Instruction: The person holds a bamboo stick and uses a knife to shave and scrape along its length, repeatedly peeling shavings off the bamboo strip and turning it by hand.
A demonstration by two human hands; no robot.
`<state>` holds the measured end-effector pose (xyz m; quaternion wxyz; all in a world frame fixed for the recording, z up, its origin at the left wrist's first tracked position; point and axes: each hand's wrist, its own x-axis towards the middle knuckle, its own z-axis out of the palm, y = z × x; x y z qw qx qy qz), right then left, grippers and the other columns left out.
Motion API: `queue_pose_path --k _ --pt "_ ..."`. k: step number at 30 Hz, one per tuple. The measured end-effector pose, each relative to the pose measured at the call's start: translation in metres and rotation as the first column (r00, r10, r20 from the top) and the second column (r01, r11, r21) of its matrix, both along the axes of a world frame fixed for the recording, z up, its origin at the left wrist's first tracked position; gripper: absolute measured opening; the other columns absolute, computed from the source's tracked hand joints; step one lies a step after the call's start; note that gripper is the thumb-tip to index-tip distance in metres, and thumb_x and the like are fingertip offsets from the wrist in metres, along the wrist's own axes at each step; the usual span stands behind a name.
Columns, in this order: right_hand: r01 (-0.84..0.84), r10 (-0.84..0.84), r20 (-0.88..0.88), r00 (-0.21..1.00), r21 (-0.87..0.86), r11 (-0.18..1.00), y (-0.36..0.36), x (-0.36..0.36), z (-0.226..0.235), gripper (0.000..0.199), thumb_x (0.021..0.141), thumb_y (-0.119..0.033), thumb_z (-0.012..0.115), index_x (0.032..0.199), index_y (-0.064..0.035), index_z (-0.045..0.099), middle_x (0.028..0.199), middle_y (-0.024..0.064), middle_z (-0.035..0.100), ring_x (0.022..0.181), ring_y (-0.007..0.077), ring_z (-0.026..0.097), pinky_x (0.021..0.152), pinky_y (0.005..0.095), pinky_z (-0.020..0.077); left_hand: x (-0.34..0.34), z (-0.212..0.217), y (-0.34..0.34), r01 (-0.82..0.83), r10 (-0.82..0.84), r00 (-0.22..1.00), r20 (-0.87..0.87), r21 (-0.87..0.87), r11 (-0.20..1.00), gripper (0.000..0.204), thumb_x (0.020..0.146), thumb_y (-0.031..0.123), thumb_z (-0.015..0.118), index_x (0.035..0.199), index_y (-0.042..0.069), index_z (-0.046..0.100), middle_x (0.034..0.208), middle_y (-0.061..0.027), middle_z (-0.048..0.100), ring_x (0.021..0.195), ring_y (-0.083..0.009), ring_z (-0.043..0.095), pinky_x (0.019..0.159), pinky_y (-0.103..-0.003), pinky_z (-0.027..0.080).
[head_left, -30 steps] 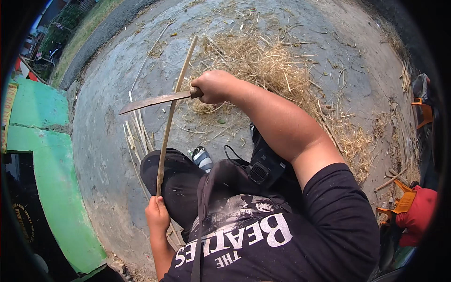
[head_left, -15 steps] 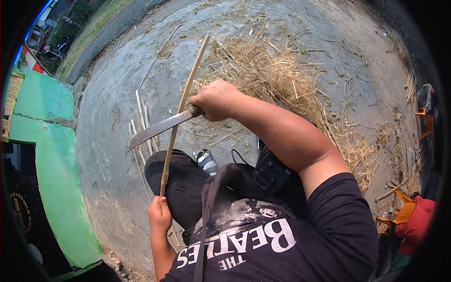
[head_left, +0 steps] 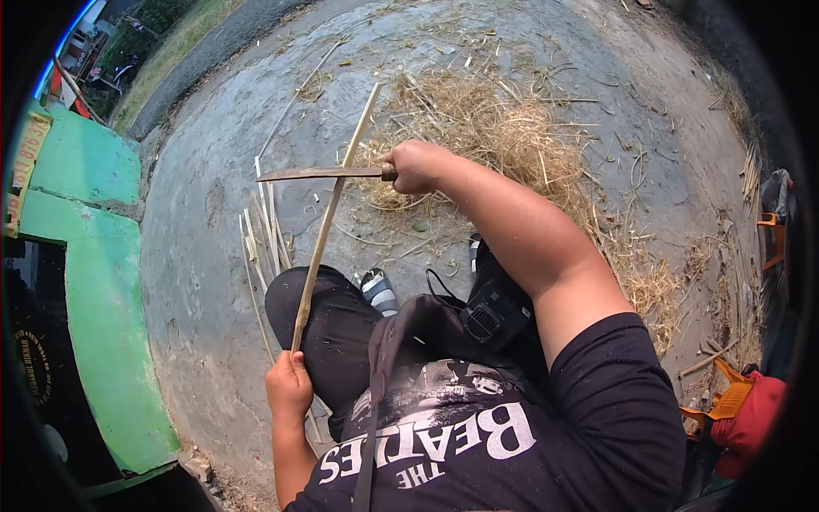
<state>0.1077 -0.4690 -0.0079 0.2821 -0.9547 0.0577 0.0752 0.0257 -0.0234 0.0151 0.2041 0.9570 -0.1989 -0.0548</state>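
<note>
A long, pale bamboo strip point(head_left: 317, 256) slants up and away from my left hand point(head_left: 289, 384), whose fingers are wrapped round its near end. My right hand point(head_left: 418, 166) grips the short wooden handle of a machete point(head_left: 316, 173). Its blade points left, nearly level and seen almost edge-on, and crosses the strip in its upper part. The strip passes over or beside my left knee point(head_left: 294, 294). Several more thin strips point(head_left: 271, 230) lie on the ground beyond that knee.
A heap of curly shavings point(head_left: 512, 128) spreads over the grey concrete point(head_left: 196, 282) ahead and to the right. At the left stands a green wall point(head_left: 102, 324). Orange chair parts point(head_left: 725, 392) and a red cloth point(head_left: 755, 422) are at the right edge.
My right hand has moved a little right and farther up the strip. The machete blade has turned from slanting to nearly level. My left hand keeps its hold on the bamboo strip.
</note>
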Motion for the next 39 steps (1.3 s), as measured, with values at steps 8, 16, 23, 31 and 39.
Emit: queue_pose_path --k 8,16,23,31,39 --pt "0.022 -0.022 -0.005 1.000 -0.024 0.999 0.005 -0.005 0.004 0.025 0.081 -0.017 0.066 0.103 -0.0145 0.076 0.103 0.0131 0.075 0.101 0.0329 0.071 0.086 0.0442 0.0582 -0.004 -0.007 0.001 0.028 -0.030 0.993 0.110 0.018 0.999 0.043 0.108 0.035 0.050 0.083 0.001 0.054 0.068 -0.0239 0.058 0.064 -0.0473 0.059 0.056 -0.049 0.043" --pt "-0.064 0.065 0.011 0.998 -0.046 0.997 0.019 -0.009 0.022 0.025 0.079 -0.016 0.065 0.101 -0.0158 0.076 0.100 0.0127 0.075 0.101 0.0331 0.071 0.085 0.0447 0.0579 -0.003 -0.006 0.006 0.036 -0.044 0.992 0.116 0.070 0.997 0.043 0.109 0.034 0.049 0.083 0.001 0.055 0.069 -0.0236 0.060 0.065 -0.0471 0.059 0.056 -0.049 0.044" --pt "-0.006 0.009 0.068 0.998 -0.040 0.999 0.008 -0.004 0.015 0.029 0.080 -0.016 0.065 0.107 -0.0146 0.076 0.110 0.0134 0.074 0.106 0.0322 0.070 0.090 0.0425 0.0569 0.004 -0.014 0.018 0.033 -0.036 0.998 0.059 0.060 0.998 0.044 0.108 0.036 0.049 0.083 0.001 0.054 0.066 -0.0231 0.057 0.063 -0.0470 0.058 0.056 -0.049 0.042" --pt "0.127 -0.126 0.051 0.991 -0.006 0.992 -0.019 -0.005 0.008 0.028 0.081 -0.018 0.065 0.106 -0.0195 0.076 0.108 0.0112 0.075 0.104 0.0313 0.071 0.088 0.0430 0.0571 0.001 -0.008 0.015 0.046 -0.052 0.993 0.107 0.061 0.997 0.042 0.108 0.034 0.050 0.082 0.000 0.053 0.068 -0.0242 0.057 0.064 -0.0481 0.057 0.056 -0.049 0.043" --pt "0.178 -0.177 0.020 0.984 -0.094 0.980 -0.040 0.002 -0.022 0.029 0.081 -0.017 0.065 0.107 -0.0147 0.076 0.107 0.0115 0.074 0.103 0.0322 0.071 0.089 0.0443 0.0570 -0.025 0.017 0.054 0.002 -0.028 0.995 0.092 0.272 0.962 0.033 0.105 0.031 0.054 0.085 0.004 0.059 0.072 -0.0225 0.063 0.070 -0.0482 0.062 0.059 -0.054 0.045"
